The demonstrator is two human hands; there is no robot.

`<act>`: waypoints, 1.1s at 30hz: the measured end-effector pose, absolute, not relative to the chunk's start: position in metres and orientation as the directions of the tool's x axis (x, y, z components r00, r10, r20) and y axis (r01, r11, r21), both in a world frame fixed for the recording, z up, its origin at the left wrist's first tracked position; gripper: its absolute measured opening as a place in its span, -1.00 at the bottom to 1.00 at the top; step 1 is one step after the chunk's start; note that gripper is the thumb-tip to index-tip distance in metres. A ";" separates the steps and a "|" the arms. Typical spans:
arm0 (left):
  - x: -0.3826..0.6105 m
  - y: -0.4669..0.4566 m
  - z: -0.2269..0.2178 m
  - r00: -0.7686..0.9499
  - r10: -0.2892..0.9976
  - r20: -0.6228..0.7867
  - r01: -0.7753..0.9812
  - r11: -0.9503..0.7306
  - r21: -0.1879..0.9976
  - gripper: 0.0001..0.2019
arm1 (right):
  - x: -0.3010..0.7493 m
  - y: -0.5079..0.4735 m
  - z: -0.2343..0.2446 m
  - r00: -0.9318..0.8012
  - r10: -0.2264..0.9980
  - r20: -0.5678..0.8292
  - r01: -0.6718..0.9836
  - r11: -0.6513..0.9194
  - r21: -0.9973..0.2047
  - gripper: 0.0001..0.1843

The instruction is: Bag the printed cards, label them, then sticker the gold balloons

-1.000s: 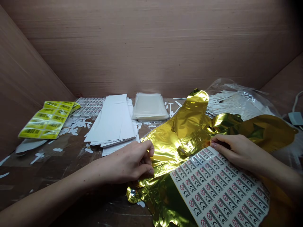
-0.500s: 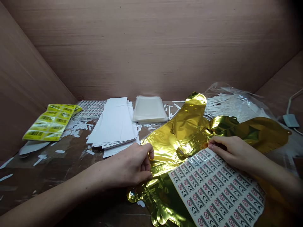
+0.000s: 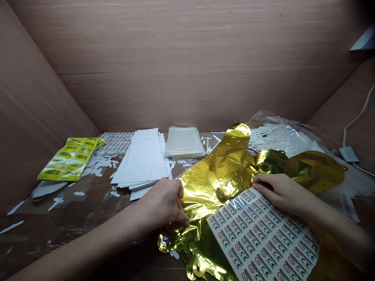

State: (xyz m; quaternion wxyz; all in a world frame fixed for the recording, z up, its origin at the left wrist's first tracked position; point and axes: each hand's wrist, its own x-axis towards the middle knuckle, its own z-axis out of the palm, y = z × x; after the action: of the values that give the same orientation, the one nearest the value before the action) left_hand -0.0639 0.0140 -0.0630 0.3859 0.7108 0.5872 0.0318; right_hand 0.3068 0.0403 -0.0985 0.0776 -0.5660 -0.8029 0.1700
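A crumpled gold foil balloon lies in front of me, its lobes spread to the back and right. Over its near right part rests a sheet of small stickers, printed with red warning signs and CE marks. My right hand pinches the sheet's far corner between thumb and fingers. At the balloon's left edge is my left hand, closed, fingers curled and thumb pressed against the foil. Part of its grip is hidden from me, so any sticker in it cannot be made out.
Left of centre lies a stack of white cards, beside a pile of clear plastic sleeves. Yellow barcode labels and another sticker sheet are at the left. White sticks in clear plastic lie back right, near a cable.
The view has tilted and shifted slightly. My left thumb has moved down onto the foil and the hand has turned a little. My right hand keeps its pinch on the sheet's corner.
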 end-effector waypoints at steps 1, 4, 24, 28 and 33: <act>-0.064 0.016 -0.064 0.307 0.864 -0.398 0.817 -0.024 0.576 -0.47 | 0.306 0.040 -0.098 -0.347 0.935 -0.067 0.883 0.303 -0.358 -0.65; -0.064 0.020 -0.064 0.292 0.876 -0.385 0.844 -0.047 0.534 -0.41 | 0.305 0.039 -0.097 -0.353 0.934 -0.056 0.879 0.311 -0.362 -0.66; -0.076 0.016 -0.061 0.403 0.877 -0.260 0.708 -0.119 0.696 -0.87 | 0.268 0.004 -0.039 -0.468 0.883 -0.008 0.508 0.262 -0.820 -0.71; -0.073 0.011 -0.051 0.524 0.839 -0.143 0.463 -0.140 0.875 -0.65 | 0.206 -0.008 -0.037 -0.492 0.869 0.044 0.303 0.219 -0.928 -0.78; -0.077 0.007 -0.047 0.649 0.719 -0.249 0.235 0.122 0.964 -0.37 | 0.155 -0.014 -0.031 -0.450 0.859 0.245 0.388 0.435 -0.813 -0.79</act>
State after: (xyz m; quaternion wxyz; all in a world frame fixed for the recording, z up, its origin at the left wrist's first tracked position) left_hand -0.0768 0.0067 -0.0466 0.6483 0.6358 0.3750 0.1866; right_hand 0.1550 -0.0138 -0.0309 0.3375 -0.4011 -0.7769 0.3488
